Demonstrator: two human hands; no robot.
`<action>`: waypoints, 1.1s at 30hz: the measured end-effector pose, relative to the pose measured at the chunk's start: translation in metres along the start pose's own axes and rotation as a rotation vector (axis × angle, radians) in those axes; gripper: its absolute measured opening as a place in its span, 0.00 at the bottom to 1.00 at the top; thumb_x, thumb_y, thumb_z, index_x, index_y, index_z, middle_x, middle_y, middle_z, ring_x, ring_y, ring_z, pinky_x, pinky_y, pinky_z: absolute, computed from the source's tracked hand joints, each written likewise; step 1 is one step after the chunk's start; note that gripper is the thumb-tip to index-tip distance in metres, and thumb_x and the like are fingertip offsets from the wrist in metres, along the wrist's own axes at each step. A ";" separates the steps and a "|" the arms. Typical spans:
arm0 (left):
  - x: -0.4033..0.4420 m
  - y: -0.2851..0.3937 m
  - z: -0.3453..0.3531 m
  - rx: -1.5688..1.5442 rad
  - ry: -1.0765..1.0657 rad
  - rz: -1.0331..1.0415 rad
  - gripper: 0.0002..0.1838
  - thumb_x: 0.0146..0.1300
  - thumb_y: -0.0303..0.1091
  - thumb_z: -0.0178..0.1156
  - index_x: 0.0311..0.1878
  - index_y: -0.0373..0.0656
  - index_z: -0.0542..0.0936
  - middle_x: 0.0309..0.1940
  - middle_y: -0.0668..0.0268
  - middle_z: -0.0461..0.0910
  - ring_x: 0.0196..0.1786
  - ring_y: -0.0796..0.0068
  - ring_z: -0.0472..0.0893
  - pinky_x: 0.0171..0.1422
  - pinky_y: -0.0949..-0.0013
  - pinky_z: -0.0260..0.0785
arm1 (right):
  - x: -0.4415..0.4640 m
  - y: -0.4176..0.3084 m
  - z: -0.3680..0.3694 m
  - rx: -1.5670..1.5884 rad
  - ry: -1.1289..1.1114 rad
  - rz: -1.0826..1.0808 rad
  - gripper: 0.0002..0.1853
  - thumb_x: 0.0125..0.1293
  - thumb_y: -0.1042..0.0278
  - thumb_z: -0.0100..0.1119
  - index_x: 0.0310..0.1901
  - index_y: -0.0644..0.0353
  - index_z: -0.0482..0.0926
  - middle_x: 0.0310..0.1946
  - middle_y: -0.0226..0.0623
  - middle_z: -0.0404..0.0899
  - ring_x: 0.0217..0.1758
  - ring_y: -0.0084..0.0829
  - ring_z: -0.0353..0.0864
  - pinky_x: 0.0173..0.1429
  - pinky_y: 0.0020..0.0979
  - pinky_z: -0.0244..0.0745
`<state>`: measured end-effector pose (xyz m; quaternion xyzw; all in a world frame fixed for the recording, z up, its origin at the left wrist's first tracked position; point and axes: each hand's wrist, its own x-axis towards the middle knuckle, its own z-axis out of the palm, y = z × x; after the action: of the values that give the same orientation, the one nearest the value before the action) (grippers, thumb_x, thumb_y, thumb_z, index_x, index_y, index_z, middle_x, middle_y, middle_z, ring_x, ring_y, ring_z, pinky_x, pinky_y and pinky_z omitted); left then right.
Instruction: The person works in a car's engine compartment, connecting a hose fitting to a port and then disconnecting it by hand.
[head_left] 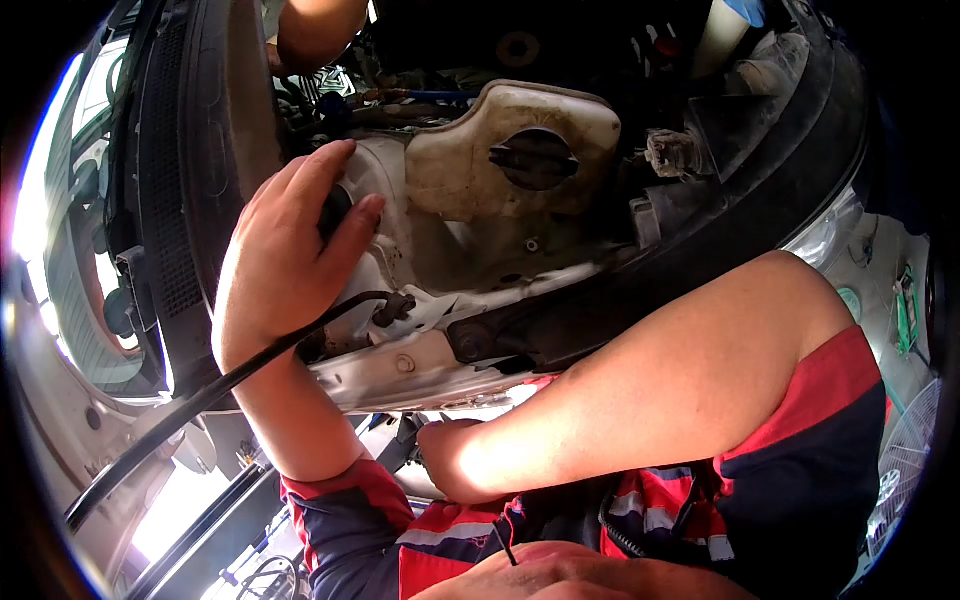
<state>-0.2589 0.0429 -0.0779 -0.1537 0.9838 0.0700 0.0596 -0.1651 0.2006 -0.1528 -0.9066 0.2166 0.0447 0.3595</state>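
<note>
My left hand rests over the inner edge of the engine bay, thumb and fingers apart, with nothing visible between them. Beside it is the pale strut tower, and a thin black rod crosses over the wrist. To its right sits a dirty off-white tank with a round black cap. My right hand is low, below the fender edge, near a dark part. Its fingers are mostly hidden, so what it may hold cannot be made out.
Another person's arm reaches in at the top, and a blue-gloved hand shows at top right. The windscreen is at the left. A headlight lies at the right, with a fan on the floor beyond.
</note>
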 end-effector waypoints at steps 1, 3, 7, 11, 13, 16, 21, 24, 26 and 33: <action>0.000 0.000 0.000 0.004 0.006 0.006 0.23 0.64 0.37 0.66 0.59 0.37 0.78 0.46 0.52 0.83 0.49 0.49 0.82 0.54 0.57 0.74 | 0.001 0.000 0.000 0.005 -0.005 0.014 0.11 0.70 0.58 0.62 0.47 0.50 0.89 0.43 0.29 0.88 0.45 0.31 0.86 0.50 0.31 0.80; 0.000 -0.001 0.001 0.012 0.018 0.018 0.22 0.64 0.37 0.66 0.59 0.37 0.78 0.46 0.52 0.83 0.49 0.49 0.82 0.54 0.57 0.74 | 0.006 -0.001 0.003 -0.016 -0.012 0.017 0.11 0.71 0.59 0.60 0.48 0.49 0.88 0.43 0.29 0.88 0.45 0.32 0.86 0.50 0.32 0.80; -0.001 -0.001 0.001 0.013 0.013 0.012 0.23 0.64 0.37 0.66 0.59 0.37 0.78 0.47 0.52 0.83 0.50 0.49 0.82 0.55 0.57 0.74 | 0.000 -0.013 0.005 0.521 -0.053 0.252 0.13 0.72 0.56 0.58 0.49 0.50 0.88 0.43 0.28 0.88 0.48 0.32 0.86 0.53 0.32 0.79; -0.001 -0.001 0.000 0.019 0.008 0.004 0.23 0.64 0.37 0.67 0.59 0.37 0.78 0.48 0.52 0.83 0.50 0.49 0.82 0.55 0.57 0.74 | -0.004 -0.001 0.007 0.132 0.021 0.014 0.15 0.71 0.54 0.59 0.49 0.51 0.88 0.43 0.28 0.88 0.50 0.31 0.85 0.55 0.30 0.78; -0.001 -0.001 0.000 0.018 0.013 0.009 0.23 0.64 0.37 0.67 0.59 0.37 0.78 0.48 0.52 0.83 0.50 0.49 0.82 0.55 0.57 0.74 | 0.003 -0.002 0.011 0.237 0.015 0.095 0.15 0.70 0.54 0.60 0.49 0.51 0.88 0.43 0.28 0.88 0.50 0.30 0.85 0.56 0.29 0.77; 0.000 -0.001 0.000 0.014 0.012 0.010 0.22 0.64 0.37 0.67 0.59 0.37 0.78 0.48 0.52 0.83 0.50 0.49 0.82 0.55 0.57 0.74 | 0.020 -0.004 0.022 0.328 0.032 0.144 0.14 0.69 0.54 0.62 0.48 0.51 0.88 0.43 0.27 0.88 0.50 0.29 0.85 0.56 0.28 0.77; 0.000 0.001 -0.001 0.009 0.004 -0.011 0.22 0.64 0.37 0.66 0.59 0.37 0.78 0.47 0.52 0.83 0.49 0.49 0.82 0.54 0.57 0.74 | 0.026 -0.016 0.020 0.584 0.066 0.433 0.13 0.68 0.55 0.64 0.47 0.51 0.88 0.43 0.26 0.87 0.49 0.27 0.85 0.55 0.27 0.77; 0.000 0.002 -0.002 0.011 0.000 -0.011 0.22 0.64 0.37 0.66 0.59 0.37 0.78 0.46 0.52 0.83 0.49 0.49 0.82 0.54 0.57 0.74 | 0.032 -0.007 0.025 0.159 0.019 0.127 0.12 0.67 0.56 0.65 0.47 0.49 0.88 0.43 0.26 0.88 0.49 0.27 0.85 0.55 0.27 0.77; 0.000 0.001 -0.001 0.005 0.011 0.002 0.22 0.64 0.37 0.66 0.59 0.37 0.78 0.46 0.52 0.83 0.49 0.49 0.82 0.54 0.57 0.74 | 0.027 -0.006 0.023 0.101 0.014 0.066 0.12 0.67 0.56 0.65 0.48 0.49 0.88 0.43 0.26 0.88 0.49 0.27 0.85 0.54 0.27 0.77; 0.000 0.000 0.000 0.009 0.017 0.009 0.23 0.64 0.37 0.66 0.59 0.37 0.78 0.47 0.52 0.83 0.49 0.49 0.82 0.54 0.57 0.74 | 0.024 -0.004 0.021 0.049 0.015 0.020 0.12 0.67 0.56 0.64 0.49 0.48 0.88 0.43 0.27 0.88 0.49 0.26 0.85 0.53 0.29 0.78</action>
<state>-0.2587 0.0432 -0.0776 -0.1496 0.9853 0.0646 0.0518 -0.1399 0.2085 -0.1709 -0.8957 0.2294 0.0362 0.3793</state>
